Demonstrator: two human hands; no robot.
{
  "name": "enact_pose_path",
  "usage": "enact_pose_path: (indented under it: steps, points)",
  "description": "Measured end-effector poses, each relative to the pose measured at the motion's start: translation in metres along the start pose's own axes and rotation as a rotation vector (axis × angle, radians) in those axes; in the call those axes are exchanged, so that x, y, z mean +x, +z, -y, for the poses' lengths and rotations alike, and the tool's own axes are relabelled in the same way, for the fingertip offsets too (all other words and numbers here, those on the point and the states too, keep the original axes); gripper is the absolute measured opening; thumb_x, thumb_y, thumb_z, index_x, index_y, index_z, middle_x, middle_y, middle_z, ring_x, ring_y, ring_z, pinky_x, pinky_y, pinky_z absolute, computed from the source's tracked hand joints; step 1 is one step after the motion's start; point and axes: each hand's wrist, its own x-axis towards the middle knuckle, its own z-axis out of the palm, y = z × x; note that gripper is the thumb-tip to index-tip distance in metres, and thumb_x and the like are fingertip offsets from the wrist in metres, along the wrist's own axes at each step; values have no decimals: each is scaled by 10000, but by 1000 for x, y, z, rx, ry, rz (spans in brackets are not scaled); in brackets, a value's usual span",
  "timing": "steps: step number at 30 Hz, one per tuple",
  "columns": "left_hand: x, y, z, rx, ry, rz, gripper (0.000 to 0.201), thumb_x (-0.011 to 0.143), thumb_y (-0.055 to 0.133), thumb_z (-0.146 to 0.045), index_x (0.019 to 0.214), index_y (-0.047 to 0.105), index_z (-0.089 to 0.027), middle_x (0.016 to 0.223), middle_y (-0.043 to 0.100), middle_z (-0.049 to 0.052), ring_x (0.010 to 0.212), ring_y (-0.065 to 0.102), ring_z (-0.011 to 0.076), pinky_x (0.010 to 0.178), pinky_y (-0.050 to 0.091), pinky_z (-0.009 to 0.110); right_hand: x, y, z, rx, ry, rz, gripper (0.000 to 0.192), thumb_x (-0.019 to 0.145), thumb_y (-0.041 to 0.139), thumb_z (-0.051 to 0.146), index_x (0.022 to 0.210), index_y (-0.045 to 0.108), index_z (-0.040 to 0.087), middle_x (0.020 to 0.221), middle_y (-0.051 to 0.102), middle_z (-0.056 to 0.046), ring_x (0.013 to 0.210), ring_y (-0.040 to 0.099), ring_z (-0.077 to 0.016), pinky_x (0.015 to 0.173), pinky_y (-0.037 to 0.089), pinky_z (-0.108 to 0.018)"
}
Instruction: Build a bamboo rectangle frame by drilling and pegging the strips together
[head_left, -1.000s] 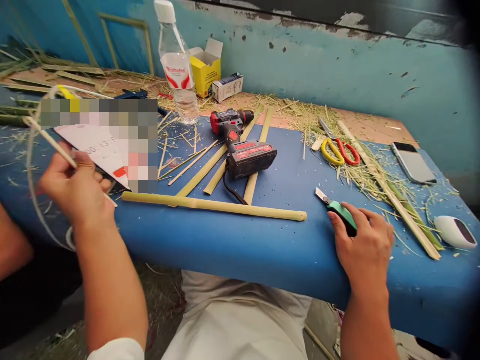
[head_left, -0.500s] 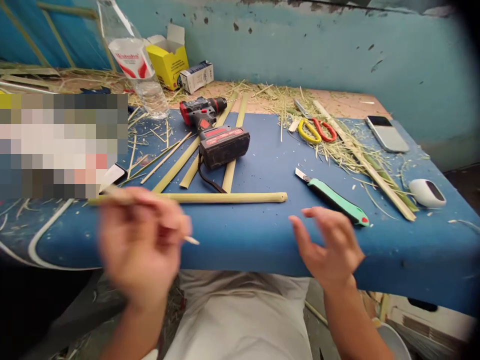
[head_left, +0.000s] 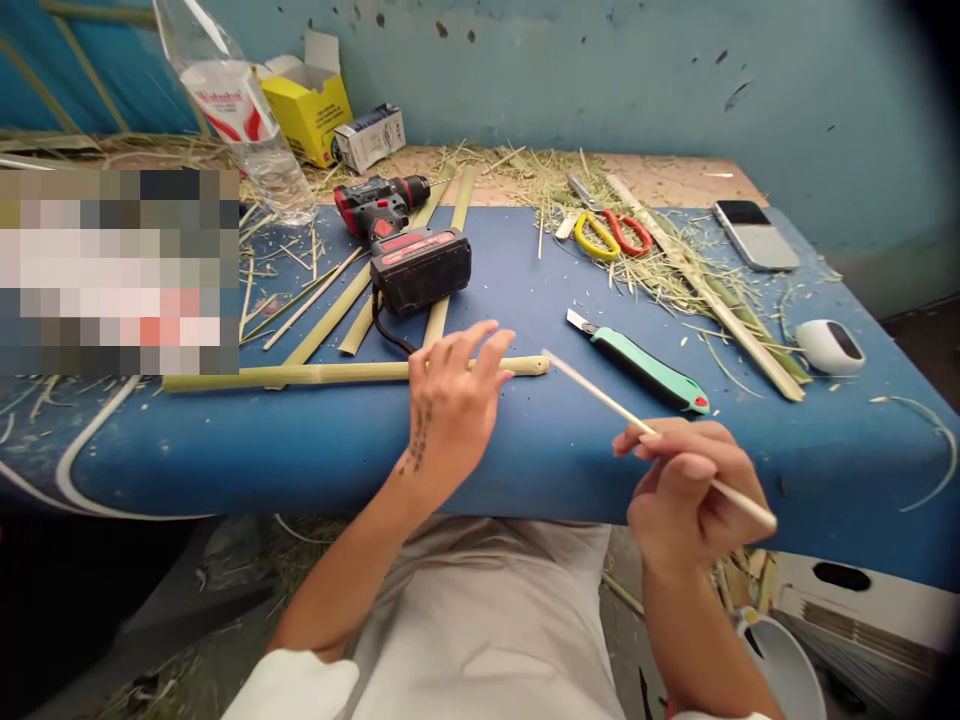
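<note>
My right hand [head_left: 694, 490] is closed around a thin, pale bamboo stick [head_left: 600, 394]. The stick slants up to the left, and its far tip is close to the drilled end of a flat bamboo strip [head_left: 345, 373]. That strip lies crosswise near the table's front. Over its right part is my left hand [head_left: 454, 400], fingers apart and slightly bent; whether they press on the strip I cannot tell. Just beyond the stick rests a green utility knife [head_left: 649, 370] with its blade out. Behind my left hand a cordless drill [head_left: 405, 235] lies across more bamboo strips [head_left: 326, 320].
Red-and-yellow-handled scissors [head_left: 611, 232] lie among bamboo shavings [head_left: 660, 275]. At the right are a phone [head_left: 756, 235] and a white rounded device [head_left: 829, 346]. A water bottle [head_left: 244, 130], a yellow box [head_left: 307, 110] and a small box [head_left: 371, 138] stand at the back left.
The thin bamboo stick has passed from my left hand to my right. My left hand has moved right, over the flat strip, with its fingers apart. The view has shifted slightly.
</note>
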Motion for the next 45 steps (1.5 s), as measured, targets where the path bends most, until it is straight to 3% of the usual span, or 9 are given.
enact_pose_path:
  steps: [3,6,12,19,25,30,36,40,45]
  points:
    - [7,-8,13,449,134,103,276,1072,572,-278,1287,744,-307,1374,715,93,1283,615,310,1082,407,485,0,4,-3,97,43,-124,285,1058,595,346,824,685,212,632,573,17,563,612,-166,491,473,-318]
    - [5,-9,19,565,186,126,360,1096,478,-215,1290,765,-312,1205,744,83,1118,639,280,971,425,444,-3,6,-4,108,38,-150,256,1044,613,315,825,689,205,621,551,32,547,617,-161,474,468,-307]
    - [3,-7,23,527,204,113,415,1083,471,-142,1326,768,-299,1170,734,77,1097,638,258,969,410,414,-4,0,-6,97,0,-181,260,1042,616,303,807,671,207,620,541,43,530,626,-163,450,471,-308]
    - [5,-4,32,423,223,86,383,1076,507,-121,1302,779,-268,1131,720,58,1081,634,229,970,419,377,-2,9,-9,31,-112,-157,217,1048,613,265,860,697,197,670,620,16,550,641,-148,472,477,-295]
    - [4,-3,31,402,218,78,345,1082,516,-147,1273,778,-264,1127,721,55,1080,631,230,992,423,377,4,9,0,-38,-77,-55,216,1058,586,236,856,660,216,700,655,12,588,658,-143,533,505,-300]
    - [4,-5,24,387,186,90,225,1061,600,-204,1233,746,-211,1131,727,60,1092,629,244,1007,422,383,8,-4,11,-82,29,92,87,1047,614,218,1086,690,230,758,696,22,631,703,-137,586,569,-277]
    - [2,-6,21,534,217,82,209,1094,524,-230,1065,729,-200,1072,727,75,1027,631,266,891,415,409,-15,-14,21,-135,-86,243,190,958,696,96,1086,713,234,934,784,-33,837,787,-190,673,624,-302]
    - [-1,-6,19,613,247,46,206,1098,508,-232,1014,693,-197,1027,716,80,1002,634,272,861,405,413,-35,-12,26,-132,-63,225,301,939,700,48,1161,722,250,1007,817,-36,874,808,-204,722,675,-340]
    - [-2,-7,19,642,252,-19,167,1084,534,-224,992,672,-200,1002,714,79,1000,651,276,834,391,417,-58,4,26,-21,59,97,284,970,671,54,1179,720,240,1059,819,-39,914,824,-231,732,720,-397]
